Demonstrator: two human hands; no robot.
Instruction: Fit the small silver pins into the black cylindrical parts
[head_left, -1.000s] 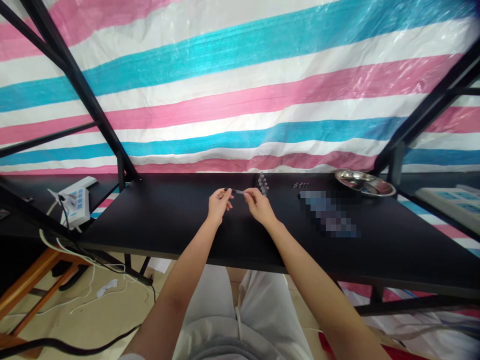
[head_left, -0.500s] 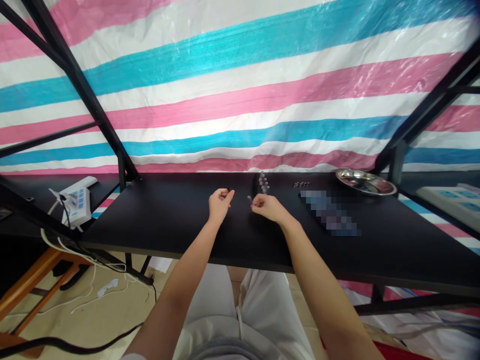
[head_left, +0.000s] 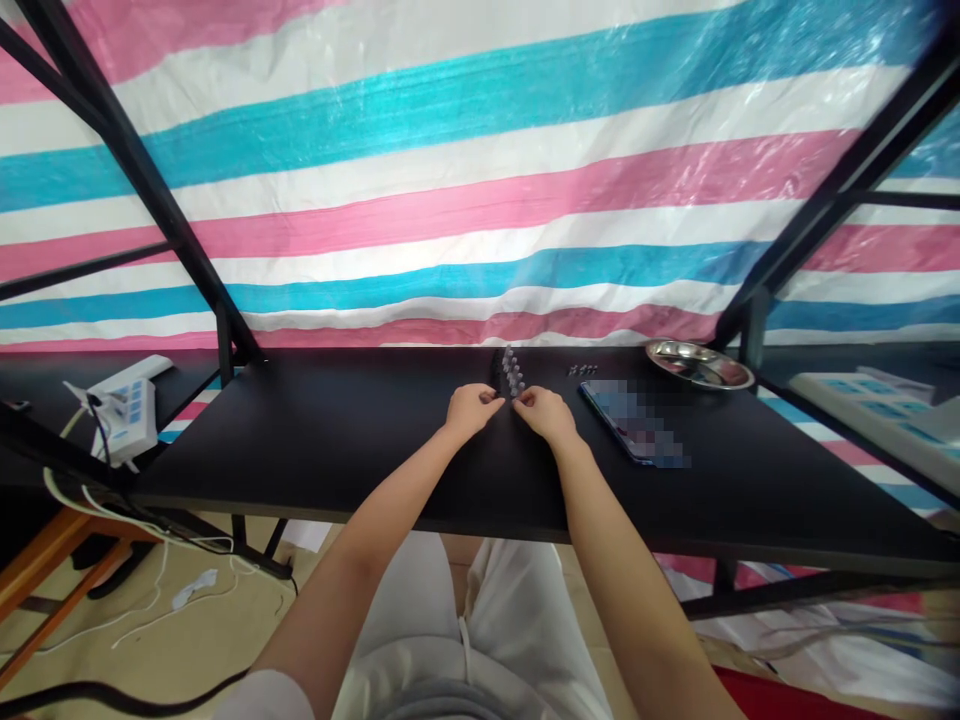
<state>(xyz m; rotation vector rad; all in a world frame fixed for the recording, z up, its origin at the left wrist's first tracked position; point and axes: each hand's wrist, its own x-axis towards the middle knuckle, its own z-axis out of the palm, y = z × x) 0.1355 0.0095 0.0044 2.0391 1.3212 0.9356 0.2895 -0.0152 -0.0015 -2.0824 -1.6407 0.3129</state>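
Observation:
My left hand (head_left: 474,408) is closed in a pinch at the near end of a row of small black pieces (head_left: 496,366); whatever its fingertips hold is hidden now. Close beside it, my right hand (head_left: 546,412) pinches a small clear piece at the near end of a row of small clear pieces (head_left: 512,368). The two rows stand side by side on the black table (head_left: 337,430), running away from me. The pieces are too small to tell their kind.
Right of my hands lies a phone (head_left: 613,425) with a blurred screen. Behind it are several loose clear pieces (head_left: 582,370) and a shiny metal dish (head_left: 701,366). A power strip (head_left: 127,420) with cables sits at the left. Black metal posts (head_left: 176,230) frame the table; striped sheeting hangs behind.
My left hand has moved right and my right hand slightly right, so they meet at the rows' near end. The black piece at my left fingertips no longer shows. The view shifted slightly.

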